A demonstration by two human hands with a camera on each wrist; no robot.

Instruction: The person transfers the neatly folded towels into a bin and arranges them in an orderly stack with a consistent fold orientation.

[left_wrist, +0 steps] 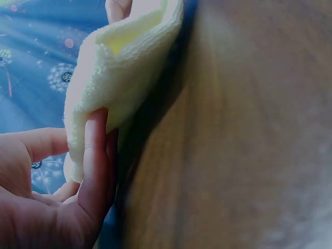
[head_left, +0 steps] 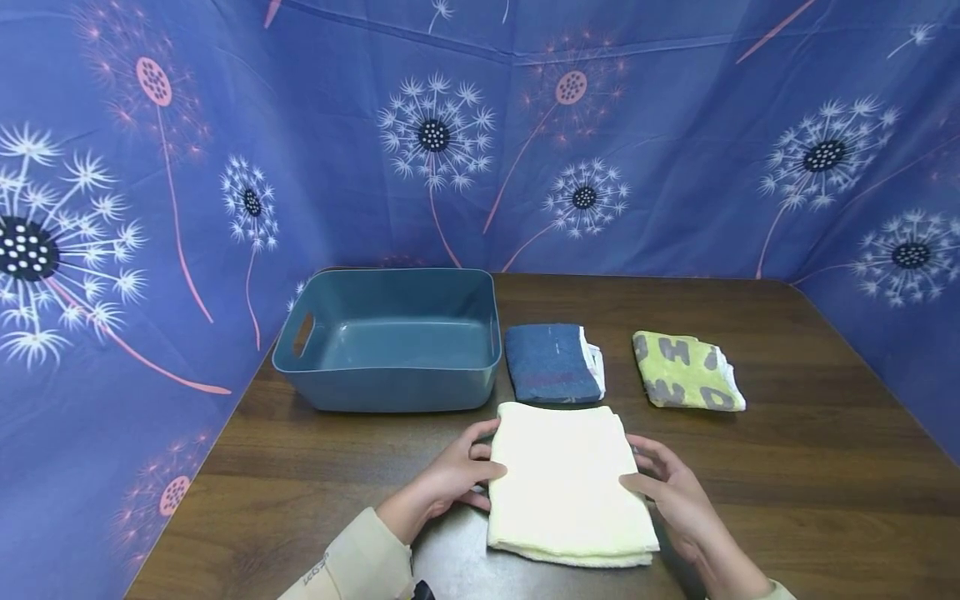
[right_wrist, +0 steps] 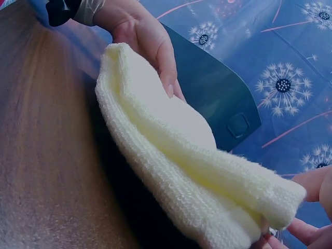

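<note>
Between my two hands is a folded pale yellow towel [head_left: 566,483], its layers showing along the near edge. My left hand [head_left: 457,471] grips its left side, thumb on top and fingers beneath. On the opposite side my right hand [head_left: 671,492] pinches the edge the same way. In the left wrist view the left hand's fingers [left_wrist: 95,161] reach under the thick fold. From the right wrist the towel [right_wrist: 171,150] shows a dark gap between it and the table, so it is held above the wood.
A blue-green plastic basket [head_left: 390,390] with a handle hole stands at the back left. Beside it lies a folded dark blue towel [head_left: 551,362], and farther right a folded green towel with grey letters [head_left: 686,372]. Blue dandelion-print cloth [head_left: 510,158] surrounds the wooden table [head_left: 825,467].
</note>
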